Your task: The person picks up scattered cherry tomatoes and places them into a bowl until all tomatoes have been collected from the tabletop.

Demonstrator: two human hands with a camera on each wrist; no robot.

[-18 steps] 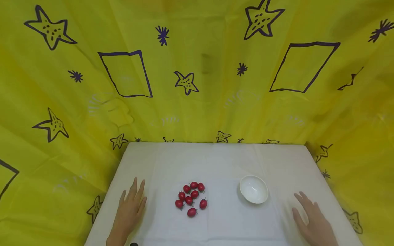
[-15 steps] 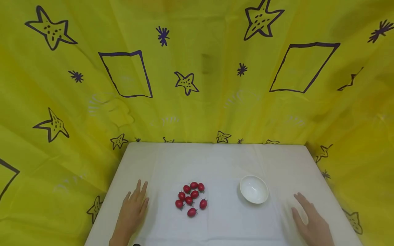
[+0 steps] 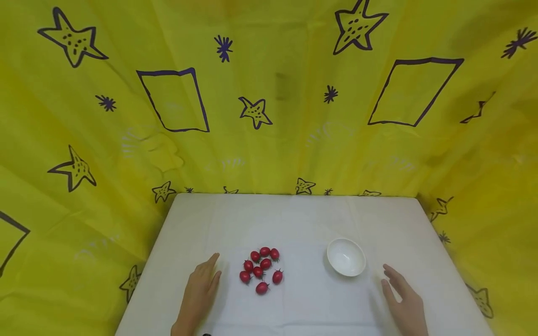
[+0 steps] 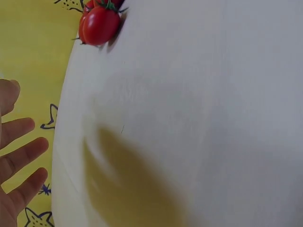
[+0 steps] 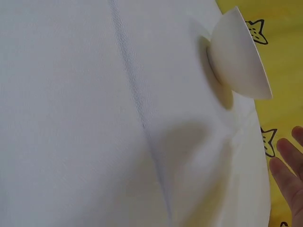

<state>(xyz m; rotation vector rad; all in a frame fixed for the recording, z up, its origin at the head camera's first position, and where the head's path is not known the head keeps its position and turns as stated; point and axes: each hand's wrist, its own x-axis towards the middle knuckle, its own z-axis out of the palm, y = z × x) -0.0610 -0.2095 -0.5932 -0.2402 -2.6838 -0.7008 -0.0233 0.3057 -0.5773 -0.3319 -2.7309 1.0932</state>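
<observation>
Several small red cherry tomatoes [image 3: 258,272] with green stems lie in a loose cluster near the middle of the white-covered table. Left of them, my left hand [image 3: 200,290] hovers with fingers extended and holds nothing; in the left wrist view its fingers [image 4: 29,152] are spread, with a few tomatoes [image 4: 101,24] at the top. A white bowl [image 3: 346,257] stands upright to the right of the cluster. My right hand [image 3: 403,298] is just right of and nearer than the bowl, thumb apart from the fingers, nothing held. The bowl [image 5: 239,56] shows side-on in the right wrist view.
A white cloth covers the table [image 3: 302,219], with a fold line [image 5: 135,94] running across it. Yellow curtains [image 3: 277,154] with drawn stars and frames close in the back and both sides. Both hands cast shadows on the cloth.
My left hand has moved right, closer to the tomatoes. My right hand has moved left, closer to the bowl. The tomatoes and the bowl have stayed in place.
</observation>
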